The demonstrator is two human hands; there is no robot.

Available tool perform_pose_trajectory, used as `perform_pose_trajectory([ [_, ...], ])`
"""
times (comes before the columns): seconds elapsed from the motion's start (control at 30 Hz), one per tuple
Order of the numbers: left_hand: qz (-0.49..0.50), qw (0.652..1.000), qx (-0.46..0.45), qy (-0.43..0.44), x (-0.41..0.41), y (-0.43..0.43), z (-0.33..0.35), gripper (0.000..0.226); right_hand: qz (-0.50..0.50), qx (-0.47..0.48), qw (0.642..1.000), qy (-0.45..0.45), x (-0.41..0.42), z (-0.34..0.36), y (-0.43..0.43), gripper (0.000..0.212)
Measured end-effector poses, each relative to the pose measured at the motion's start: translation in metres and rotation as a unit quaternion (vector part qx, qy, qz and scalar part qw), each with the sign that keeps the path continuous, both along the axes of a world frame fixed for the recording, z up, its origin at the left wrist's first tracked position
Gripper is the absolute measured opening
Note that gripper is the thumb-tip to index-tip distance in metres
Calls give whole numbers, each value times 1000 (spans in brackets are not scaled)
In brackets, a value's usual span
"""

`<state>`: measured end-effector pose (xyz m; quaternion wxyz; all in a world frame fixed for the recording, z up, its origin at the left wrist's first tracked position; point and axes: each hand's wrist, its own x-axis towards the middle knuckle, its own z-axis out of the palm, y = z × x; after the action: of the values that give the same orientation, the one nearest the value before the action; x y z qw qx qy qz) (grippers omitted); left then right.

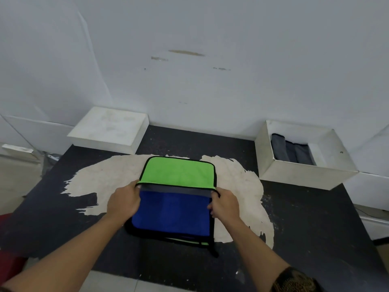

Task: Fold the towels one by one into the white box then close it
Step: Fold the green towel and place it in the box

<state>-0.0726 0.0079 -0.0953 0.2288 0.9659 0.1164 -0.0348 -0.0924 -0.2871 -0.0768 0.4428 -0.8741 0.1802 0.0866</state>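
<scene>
The green towel (179, 171) is gripped at its near corners by fingers of the left hand (124, 200) and right hand (226, 202); the white box (305, 173) is seen at two o'clock.

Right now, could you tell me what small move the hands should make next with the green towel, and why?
Probably carry the pinched edge forward onto the far edge. The left hand and right hand each pinch a near corner of the green towel, raised over the blue towel, so a fold looks begun. The white box stands open at right, awaiting it.
</scene>
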Motion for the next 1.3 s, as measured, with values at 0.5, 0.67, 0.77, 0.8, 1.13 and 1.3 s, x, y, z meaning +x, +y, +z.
perform_pose_trajectory([
  [0.5,317,785,-529,-51,14,-19,25,34,-216,422,879,42,-1,0,-10,23],
  [0.67,351,861,-367,-13,4,-13,2,11,-244,389,886,69,-9,-14,-10,22],
  [0.77,326,874,-357,47,-3,-10,-2,16,-251,380,887,78,-13,-19,-13,23],
  [0.8,310,875,-367,64,-3,-10,-4,22,-253,378,887,83,-13,-20,-14,24],
  [1.13,285,885,-366,28,-4,-9,5,10,-274,386,872,124,-1,-6,-15,48],
  [1.3,247,865,-420,116,9,-9,13,28,-298,359,878,111,8,-1,-13,19],
])
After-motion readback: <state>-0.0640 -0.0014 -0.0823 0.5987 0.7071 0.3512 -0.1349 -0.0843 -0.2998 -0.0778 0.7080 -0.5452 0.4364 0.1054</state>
